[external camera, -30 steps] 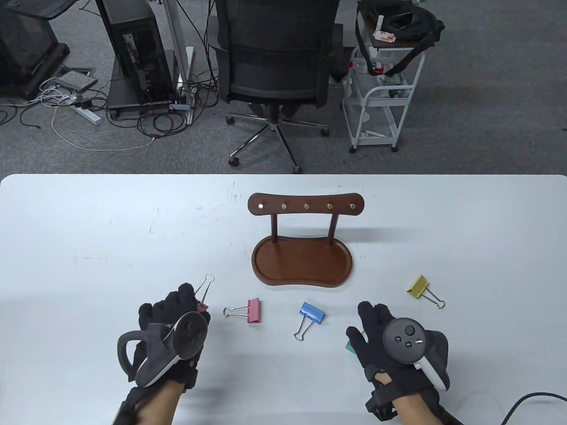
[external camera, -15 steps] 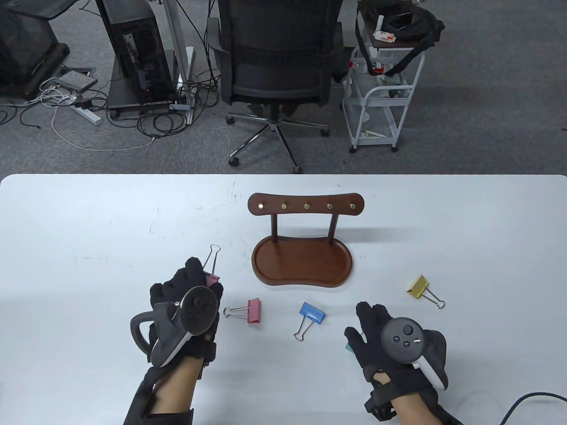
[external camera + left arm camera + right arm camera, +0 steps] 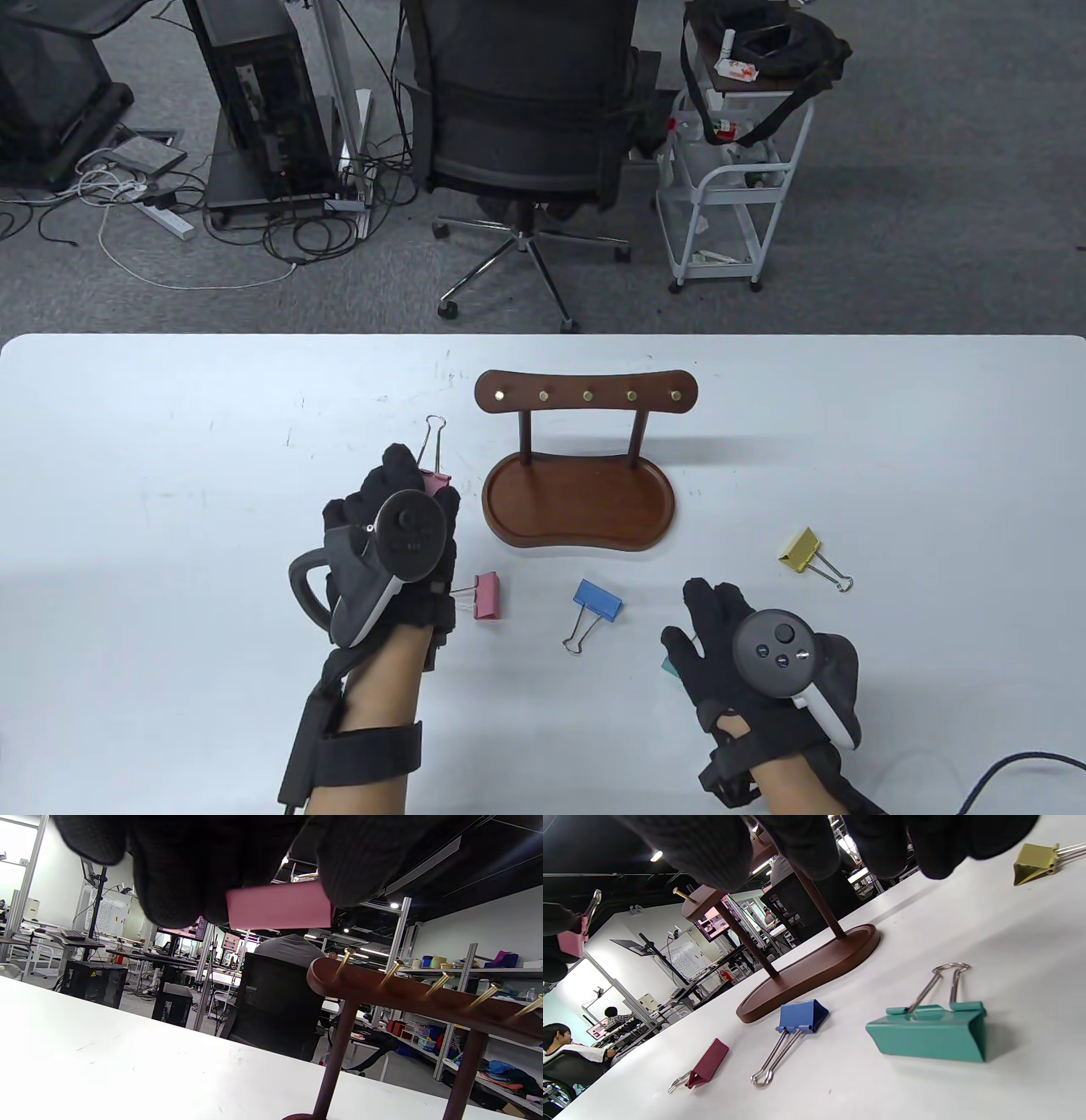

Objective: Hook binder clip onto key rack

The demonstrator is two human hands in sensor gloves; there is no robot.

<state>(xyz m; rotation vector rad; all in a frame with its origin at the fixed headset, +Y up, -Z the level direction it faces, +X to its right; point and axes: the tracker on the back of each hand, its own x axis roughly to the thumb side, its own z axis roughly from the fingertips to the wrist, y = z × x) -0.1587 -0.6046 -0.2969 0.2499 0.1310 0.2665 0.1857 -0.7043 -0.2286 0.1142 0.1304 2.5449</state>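
Up off the white table (image 3: 170, 441), the left hand (image 3: 399, 531) in its black sensor glove pinches a pink metal binder clip (image 3: 435, 484) by its body, the fingertips (image 3: 169, 878) pressed together around it and the wire handles pointing away from the person. That clip sits just left of the dark wooden key rack (image 3: 585, 397), level with the rack's kidney-shaped base tray (image 3: 579, 508) in the table view; the left wrist view shows it a little above and short of the row of brass pegs (image 3: 344, 961), not touching any of them.

The right hand (image 3: 730, 654) lies low over the table near the front edge, fingers loosely spread and holding nothing. Just beneath its fingers rests a teal metal binder clip (image 3: 931, 1031), apart from them.

Farther out, a second pink binder clip (image 3: 485, 596) lies flat just right of the left wrist, a blue binder clip (image 3: 596, 601) lies between the two hands, and a yellow binder clip (image 3: 802, 548) sits beyond the right hand.
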